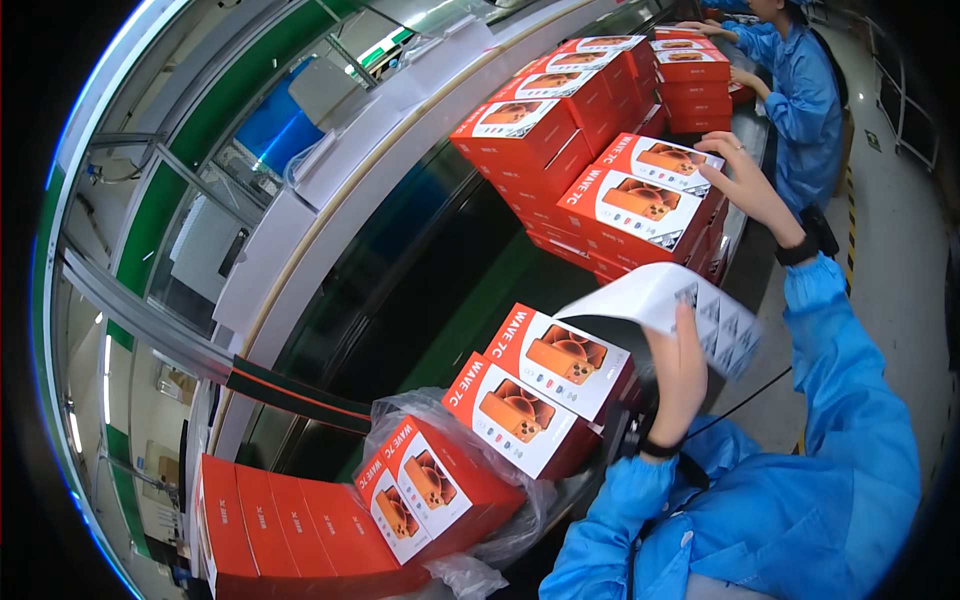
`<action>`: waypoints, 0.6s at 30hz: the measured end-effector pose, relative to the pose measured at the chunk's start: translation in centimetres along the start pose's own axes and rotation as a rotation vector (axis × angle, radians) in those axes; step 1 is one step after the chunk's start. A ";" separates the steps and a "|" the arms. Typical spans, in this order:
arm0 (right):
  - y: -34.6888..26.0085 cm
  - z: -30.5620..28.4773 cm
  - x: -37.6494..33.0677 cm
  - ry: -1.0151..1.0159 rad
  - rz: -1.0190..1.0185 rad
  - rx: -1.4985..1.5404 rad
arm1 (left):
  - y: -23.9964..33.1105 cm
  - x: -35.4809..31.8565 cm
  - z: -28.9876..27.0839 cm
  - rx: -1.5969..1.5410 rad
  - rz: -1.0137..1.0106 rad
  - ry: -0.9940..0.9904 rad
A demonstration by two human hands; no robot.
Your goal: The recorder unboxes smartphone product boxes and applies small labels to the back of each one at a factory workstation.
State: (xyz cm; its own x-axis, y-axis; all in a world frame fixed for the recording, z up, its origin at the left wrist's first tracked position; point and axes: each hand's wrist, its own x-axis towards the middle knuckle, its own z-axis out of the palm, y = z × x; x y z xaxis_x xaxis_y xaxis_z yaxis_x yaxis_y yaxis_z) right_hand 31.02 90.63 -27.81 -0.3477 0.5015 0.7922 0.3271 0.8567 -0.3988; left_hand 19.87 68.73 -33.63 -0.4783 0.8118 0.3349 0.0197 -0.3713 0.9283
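My left hand (677, 375) pinches a curling white sheet of silvery triangular stickers (716, 325), which is blurred toward its right end. At the far right, my right hand (752, 185) has its fingers apart at the corner of a red-and-white phone box (672, 160). That box lies on top of a stack, beside another phone box (640, 207) with a silvery sticker at its corner. Nearer me, left of the sticker sheet, two phone boxes (558, 360) lie side by side, faces up. Black bands circle both my wrists.
More red boxes (545, 120) are stacked behind, along a dark green conveyor belt (430, 310). At the lower left, a row of red boxes (290, 525) stands beside clear plastic wrap (530, 510). A person in blue (800, 90) works at another stack (692, 90) at the far right.
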 end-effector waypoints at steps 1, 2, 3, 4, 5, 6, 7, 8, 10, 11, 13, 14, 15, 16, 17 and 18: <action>-2.6 -1.2 -0.2 -0.106 0.037 0.101 | 1.8 -1.4 -1.3 0.053 0.022 -0.028; -5.2 -1.7 -0.5 -0.223 0.065 0.217 | 4.3 -3.0 -2.6 0.090 0.004 0.020; -7.7 -2.1 -1.3 -0.429 0.160 0.365 | 6.3 -4.5 -3.8 0.125 -0.023 0.064; -10.1 -2.0 -2.5 -0.616 0.243 0.649 | 7.2 -5.9 -4.8 0.074 0.038 0.138; -12.9 -1.9 -2.7 -0.831 0.163 0.726 | 8.0 -7.1 -6.2 0.035 0.104 0.225; -14.3 -0.8 -3.7 -0.921 -0.062 0.796 | 8.9 -8.0 -7.2 0.069 0.095 0.284; -16.2 -0.4 -4.1 -1.060 -0.094 0.955 | 9.6 -8.8 -8.2 0.105 0.086 0.342; -17.6 0.3 -4.8 -1.153 -0.059 1.012 | 9.9 -9.6 -9.2 0.138 0.067 0.379; -19.8 1.9 -6.1 -1.112 -0.127 0.996 | 10.4 -11.2 -9.8 0.119 0.085 0.488; -20.4 2.7 -6.7 -1.070 -0.157 1.010 | 10.9 -11.9 -9.6 0.097 0.110 0.546; -21.9 3.5 -7.2 -1.076 -0.128 1.020 | 11.7 -13.1 -9.9 0.119 0.143 0.540; -22.5 3.8 -7.4 -1.069 -0.091 1.005 | 11.8 -13.7 -10.1 0.192 0.127 0.568; -23.3 3.9 -7.7 -1.084 -0.099 1.022 | 11.8 -14.2 -10.2 0.263 0.112 0.600; -24.1 3.8 -7.9 -1.026 -0.080 0.948 | 11.6 -14.5 -10.6 0.297 0.152 0.645; -24.7 3.9 -8.2 -0.967 -0.062 0.872 | 11.6 -14.8 -10.9 0.305 0.149 0.664; -24.7 4.1 -8.9 -0.917 -0.186 0.890 | 11.6 -15.2 -11.1 0.295 0.146 0.679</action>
State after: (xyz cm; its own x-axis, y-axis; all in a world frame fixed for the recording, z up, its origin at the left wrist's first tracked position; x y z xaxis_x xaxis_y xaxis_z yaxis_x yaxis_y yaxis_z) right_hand 22.41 65.50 -26.89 -0.9136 -0.0377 0.4048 -0.3618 0.5297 -0.7672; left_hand 17.68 47.08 -29.75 -0.8870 0.2719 0.3733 0.3130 -0.2405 0.9188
